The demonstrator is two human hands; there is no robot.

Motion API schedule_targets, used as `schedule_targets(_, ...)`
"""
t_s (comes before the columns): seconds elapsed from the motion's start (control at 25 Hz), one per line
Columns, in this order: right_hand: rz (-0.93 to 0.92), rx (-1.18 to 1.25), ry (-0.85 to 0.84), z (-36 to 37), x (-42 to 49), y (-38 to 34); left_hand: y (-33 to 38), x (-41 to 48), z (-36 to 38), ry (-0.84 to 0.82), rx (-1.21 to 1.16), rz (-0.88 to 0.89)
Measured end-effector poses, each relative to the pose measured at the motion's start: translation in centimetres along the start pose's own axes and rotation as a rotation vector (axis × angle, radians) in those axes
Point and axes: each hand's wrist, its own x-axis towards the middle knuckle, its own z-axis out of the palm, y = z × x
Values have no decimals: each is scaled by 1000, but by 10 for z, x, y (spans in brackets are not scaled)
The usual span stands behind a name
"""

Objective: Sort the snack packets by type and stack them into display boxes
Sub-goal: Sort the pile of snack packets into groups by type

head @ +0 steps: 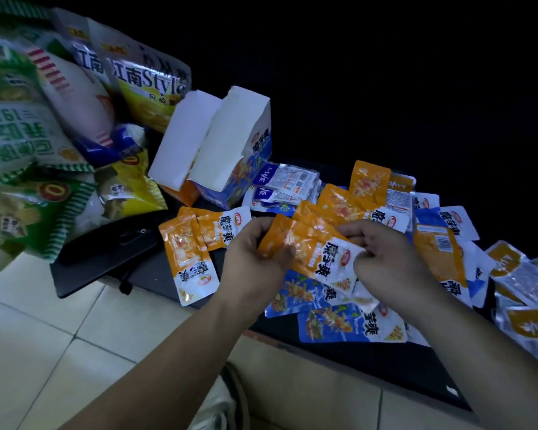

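Closest to the body, at 6 o'clock from the hands, two blue packets [333, 324] lie face up and unsorted on the black table [370, 361]. Just beyond them the left hand [255, 259] has its fingers curled round the orange end of a small stack of orange packets [308, 243]. The right hand [385, 259] pinches the white end of the same stack between thumb and fingers. The stack is off the table, between the two hands, and looks to be getting squared up.

At 9 o'clock a few loose orange packets [187, 252] overlap one another. From 1 to 4 o'clock a wide scatter of mixed packets [441, 243], orange and blue, some silver back up, reaches the table's right edge. At 12 o'clock a pile of face-down packets [286, 181] rests by the foot of the blue box [261, 147]. That box and the orange box [180, 141] stand open side by side at 11 o'clock, tilted. Their white insides look bare, though the dim light hides their floors, so this is not certain. Big crisp bags [44, 135] are heaped at 10 o'clock.

Sorting seems barely begun: one handful is gathered, no packet can be seen in either box, and most packets are still mixed
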Motion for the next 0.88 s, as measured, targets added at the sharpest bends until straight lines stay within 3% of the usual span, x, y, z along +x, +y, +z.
schedule_targets(0.24, -129, 147, -179, 50, 3, -40, -8, -6, -45, 149, -5, -38)
schedule_targets(0.4, -150, 189, -36, 71, 20, -35, -8, -2, -102, 337, -70, -67)
schedule_targets(0.52, -195, -95, 59, 67, 27, -18, -9, 12, -131, 397, 434, 38)
schedule_targets(0.6, -255, -328, 141, 56, 23, -2, -11, 16, -130, 430, 814, 206)
schedule_targets(0.72, -188, -503, 227, 38, 15, 20, -2, 7, -85, 279, 810, 397)
schedule_targets(0.8, -109, -473, 202, 25, 14, 29, 0, 3, -42, 17, 722, 319)
schedule_targets(0.88, -84, -412, 156, 13, 14, 34, -3, 17, -6, -136, 771, 164)
